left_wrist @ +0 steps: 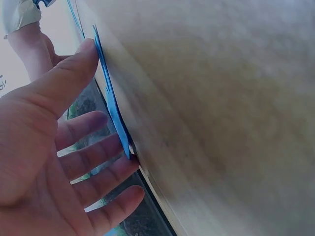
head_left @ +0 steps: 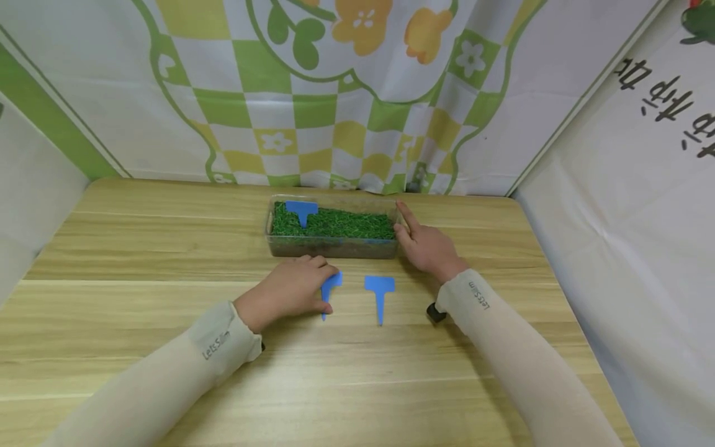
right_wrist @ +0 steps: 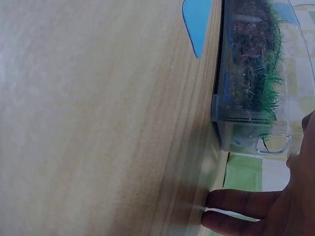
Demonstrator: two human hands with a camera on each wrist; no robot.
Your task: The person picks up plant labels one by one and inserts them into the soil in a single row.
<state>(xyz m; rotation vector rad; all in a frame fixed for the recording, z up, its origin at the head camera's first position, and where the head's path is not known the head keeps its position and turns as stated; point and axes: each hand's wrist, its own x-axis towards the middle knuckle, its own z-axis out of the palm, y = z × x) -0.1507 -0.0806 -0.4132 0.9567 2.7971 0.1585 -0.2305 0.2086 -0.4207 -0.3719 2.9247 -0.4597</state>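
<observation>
A clear plastic box (head_left: 335,248) with green artificial grass (head_left: 352,223) over dark soil-like filling sits toward the back of the table. One blue T-shaped plant label (head_left: 302,210) stands upright in the grass at its left. My left hand (head_left: 296,285) reaches over a second blue plant label (left_wrist: 115,115) on the table, thumb by its narrow end, fingers spread by its wide end. A third blue label (head_left: 380,292) lies flat to the right. At the box's right end my right hand (head_left: 427,245) touches the wall, its index finger extended along the corner.
The wooden table (head_left: 139,248) meets a checked floral curtain (head_left: 313,112) at the back. A white panel with black writing (head_left: 631,186) hangs on the right. The box's end wall has an oval handle opening (right_wrist: 273,143).
</observation>
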